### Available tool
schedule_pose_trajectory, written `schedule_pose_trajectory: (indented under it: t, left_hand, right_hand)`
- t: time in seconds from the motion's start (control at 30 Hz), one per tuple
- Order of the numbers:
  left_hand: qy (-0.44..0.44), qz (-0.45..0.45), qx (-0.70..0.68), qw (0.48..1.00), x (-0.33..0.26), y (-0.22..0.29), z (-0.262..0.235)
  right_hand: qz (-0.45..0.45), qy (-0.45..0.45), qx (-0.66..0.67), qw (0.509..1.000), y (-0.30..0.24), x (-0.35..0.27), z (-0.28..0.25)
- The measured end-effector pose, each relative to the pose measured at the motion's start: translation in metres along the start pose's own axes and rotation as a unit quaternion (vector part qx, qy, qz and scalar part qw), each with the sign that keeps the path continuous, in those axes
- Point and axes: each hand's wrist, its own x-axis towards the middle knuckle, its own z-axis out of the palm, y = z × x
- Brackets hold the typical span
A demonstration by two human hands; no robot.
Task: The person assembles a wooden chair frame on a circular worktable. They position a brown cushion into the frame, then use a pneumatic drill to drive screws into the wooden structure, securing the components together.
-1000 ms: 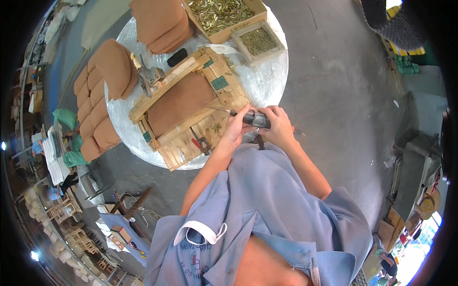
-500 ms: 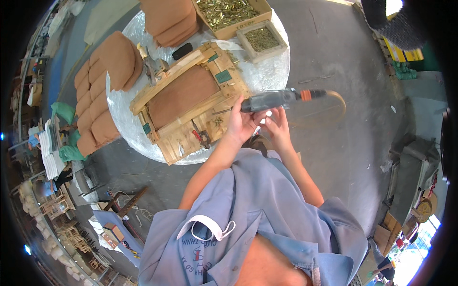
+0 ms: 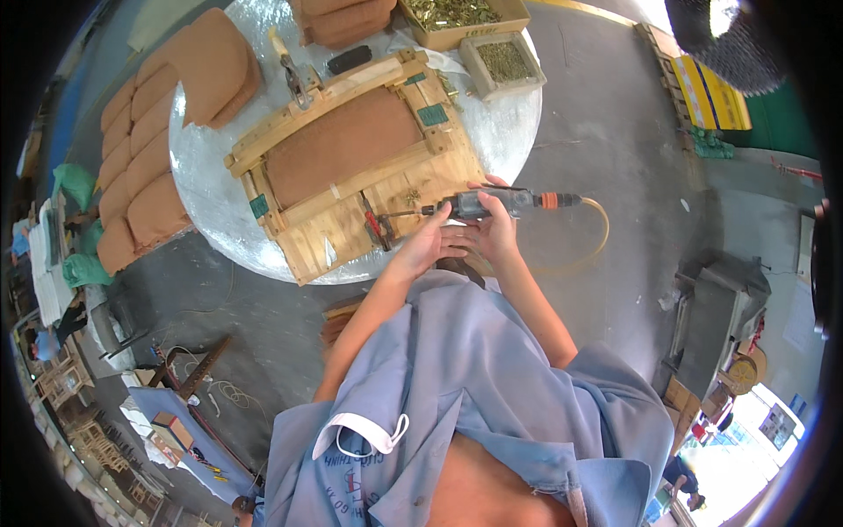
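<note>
My right hand [image 3: 500,230] is closed around the dark body of a power screwdriver [image 3: 514,202], its thumb along the near side and fingertips over the far side. The long bit points left, over the near edge of a wooden jig [image 3: 329,211]. My left hand [image 3: 426,249] is by the tool's nose, thumb up against it, fingers stretched below toward my right palm. Inside the jig lies a brown upholstered pad [image 3: 342,136]. A red-handled toggle clamp [image 3: 376,224] sits on the board beside the bit tip, with a few small brass-coloured pieces [image 3: 413,196] nearby.
A plastic-wrapped round table [image 3: 206,193] carries the jig. Brown cushions [image 3: 215,66] are stacked at its left. A cardboard box [image 3: 465,35] and a shallow tray [image 3: 502,68] of small metal parts stand at the far right. A yellowish hose [image 3: 606,237] loops from the tool.
The screwdriver has moved left and slightly down, its bit now over the board near the red clamp. My right hand has closed round the body; my left fingers have straightened below it.
</note>
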Motion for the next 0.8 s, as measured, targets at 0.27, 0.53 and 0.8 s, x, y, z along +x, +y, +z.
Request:
schedule_pose_trajectory:
  t: [0.27,0.53,0.8]
  left_hand:
    - [0.069,0.023,0.139,0.988,-0.074,-0.004,-0.034]
    - [0.133,0.018,0.115,0.984,-0.135,0.001,-0.091]
    - [0.16,0.03,0.097,0.982,-0.127,0.01,-0.083]
  right_hand:
    - [-0.102,0.084,-0.055,0.99,-0.012,-0.002,0.005]
    - [-0.161,0.137,-0.099,0.972,-0.016,-0.019,-0.018]
    - [-0.183,0.16,-0.102,0.965,0.008,-0.019,-0.021]
